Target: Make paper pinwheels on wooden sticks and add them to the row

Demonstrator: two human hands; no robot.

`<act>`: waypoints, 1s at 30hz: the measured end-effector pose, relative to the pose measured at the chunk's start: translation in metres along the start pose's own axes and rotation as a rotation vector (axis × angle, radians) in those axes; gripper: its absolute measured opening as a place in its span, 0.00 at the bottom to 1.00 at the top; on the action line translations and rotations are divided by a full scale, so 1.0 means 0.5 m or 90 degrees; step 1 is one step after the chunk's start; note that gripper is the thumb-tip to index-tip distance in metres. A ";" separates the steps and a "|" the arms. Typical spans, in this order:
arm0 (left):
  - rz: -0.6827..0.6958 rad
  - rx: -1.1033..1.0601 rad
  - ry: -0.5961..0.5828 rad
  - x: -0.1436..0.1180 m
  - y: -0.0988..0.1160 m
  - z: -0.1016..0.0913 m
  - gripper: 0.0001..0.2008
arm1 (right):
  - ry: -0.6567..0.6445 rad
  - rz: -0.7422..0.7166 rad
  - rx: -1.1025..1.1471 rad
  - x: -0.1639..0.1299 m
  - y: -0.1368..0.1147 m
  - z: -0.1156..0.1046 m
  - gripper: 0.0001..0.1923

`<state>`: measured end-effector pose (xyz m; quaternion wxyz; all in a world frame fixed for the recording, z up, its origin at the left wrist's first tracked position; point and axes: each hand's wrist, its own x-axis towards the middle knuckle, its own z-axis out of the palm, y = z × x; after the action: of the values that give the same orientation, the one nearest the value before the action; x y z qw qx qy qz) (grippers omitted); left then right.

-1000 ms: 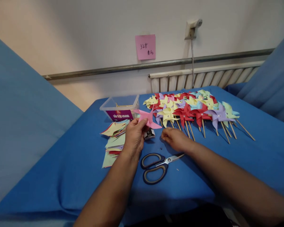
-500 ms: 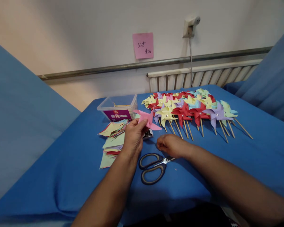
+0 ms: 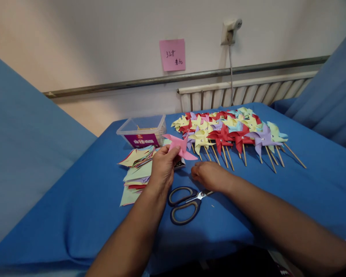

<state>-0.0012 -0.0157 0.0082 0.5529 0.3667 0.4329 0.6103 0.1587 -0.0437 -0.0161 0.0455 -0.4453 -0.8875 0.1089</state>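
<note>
My left hand (image 3: 165,163) pinches a pink paper pinwheel (image 3: 182,147) at its folded middle, thumb on top and blades spread out to the right. Just right of it, my right hand (image 3: 209,175) is closed low over the blue cloth; its fingertips are bunched, and whatever they hold is hidden or too small to name. Scissors (image 3: 201,195) with dark grey-lined handles lie slightly apart below my right hand, blade ends partly under it. Behind my left hand a small box (image 3: 180,164) with dark contents is partly covered.
Finished pinwheels (image 3: 223,138) on wooden sticks lie in rows at the back right. A clear plastic tub (image 3: 141,134) holding sticks stands at the back left. Stacks of cut coloured paper (image 3: 137,173) lie left of my left arm. Behind the table (image 3: 83,196) run a metal rail and a radiator (image 3: 248,86).
Both hands stay almost where they were, the left still holding the pink pinwheel. The view has shifted very slightly; the right hand's fingers have moved a little.
</note>
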 end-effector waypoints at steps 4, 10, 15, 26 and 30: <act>0.004 0.007 -0.005 0.000 -0.002 -0.001 0.12 | 0.002 0.011 -0.043 0.003 -0.013 0.005 0.14; 0.001 0.005 -0.011 -0.001 -0.002 -0.001 0.12 | 0.014 0.011 -0.045 0.008 -0.020 0.017 0.11; 0.006 0.006 -0.009 0.000 -0.002 -0.002 0.12 | 0.007 0.033 -0.004 0.005 -0.010 0.009 0.10; 0.003 0.008 -0.014 -0.009 0.002 0.002 0.12 | 0.021 0.018 -0.011 0.007 -0.021 0.013 0.12; 0.003 0.008 -0.013 -0.007 0.002 0.002 0.12 | 0.018 0.027 -0.022 0.007 -0.018 0.011 0.12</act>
<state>-0.0004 -0.0192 0.0096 0.5534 0.3773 0.4304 0.6050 0.1487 -0.0470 -0.0195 0.0485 -0.4665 -0.8788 0.0884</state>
